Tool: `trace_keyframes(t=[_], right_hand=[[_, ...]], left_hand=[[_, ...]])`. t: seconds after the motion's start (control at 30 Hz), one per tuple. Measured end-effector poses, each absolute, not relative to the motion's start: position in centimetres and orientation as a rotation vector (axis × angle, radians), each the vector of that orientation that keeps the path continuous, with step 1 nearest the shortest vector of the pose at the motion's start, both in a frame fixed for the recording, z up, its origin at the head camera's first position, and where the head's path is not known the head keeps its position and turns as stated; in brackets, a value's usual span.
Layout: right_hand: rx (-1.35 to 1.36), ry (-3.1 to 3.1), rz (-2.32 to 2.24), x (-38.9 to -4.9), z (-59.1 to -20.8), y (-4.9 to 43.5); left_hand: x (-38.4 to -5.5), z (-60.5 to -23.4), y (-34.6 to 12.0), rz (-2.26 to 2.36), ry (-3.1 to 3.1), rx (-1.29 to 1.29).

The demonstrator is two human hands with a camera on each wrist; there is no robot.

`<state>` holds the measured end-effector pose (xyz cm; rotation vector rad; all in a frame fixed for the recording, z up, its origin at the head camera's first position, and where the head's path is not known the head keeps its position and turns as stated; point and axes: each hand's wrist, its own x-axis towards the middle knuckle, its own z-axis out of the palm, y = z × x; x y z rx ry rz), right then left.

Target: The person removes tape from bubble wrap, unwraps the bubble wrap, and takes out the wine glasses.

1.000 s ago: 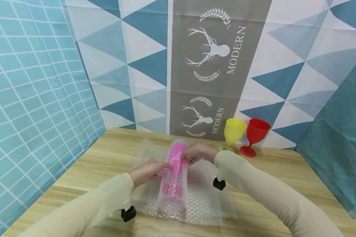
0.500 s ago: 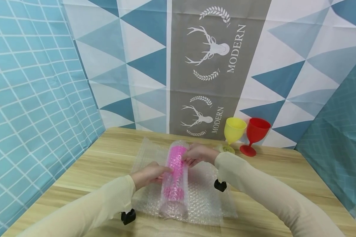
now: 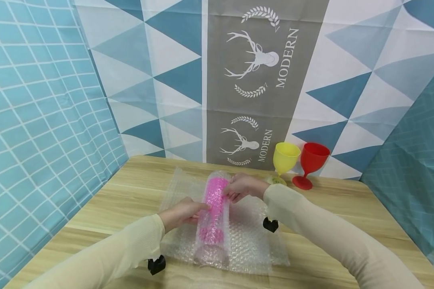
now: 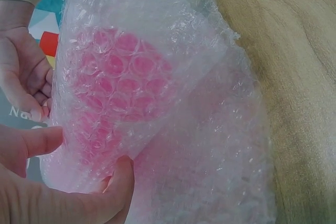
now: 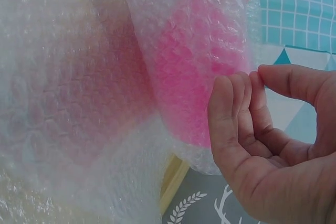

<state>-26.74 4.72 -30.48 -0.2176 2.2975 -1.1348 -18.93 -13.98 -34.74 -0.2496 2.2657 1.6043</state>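
A pink goblet shows through a roll of clear bubble wrap, its bowl pointing to the far side of the table. My left hand holds the roll's left side, thumb on top, near the goblet's stem. On the right, my right hand pinches the wrap beside the bowl. Thumb and fingertips meet at the wrap's edge in the right wrist view, where the pink bowl lies under the bubbles. More bubble wrap spreads flat from the roll in the left wrist view.
Behind my right hand, a yellow goblet and a red goblet stand upright at the table's back edge. The wooden table meets patterned cloth walls at the back and sides. Black wrist mounts hang below both sleeves.
The roll's near end has become rounder and more open, and the goblet shows more clearly. Both hands keep their places on the wrap with only slight shifts.
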Motion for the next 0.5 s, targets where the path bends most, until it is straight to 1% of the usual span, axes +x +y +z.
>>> trace_keyframes(t=[0.5], right_hand=[[-0.209, 2.275, -1.152, -26.71, -30.41, 5.43]], left_hand=[[-18.89, -34.7, -13.83, 1.563, 2.299, -0.277]])
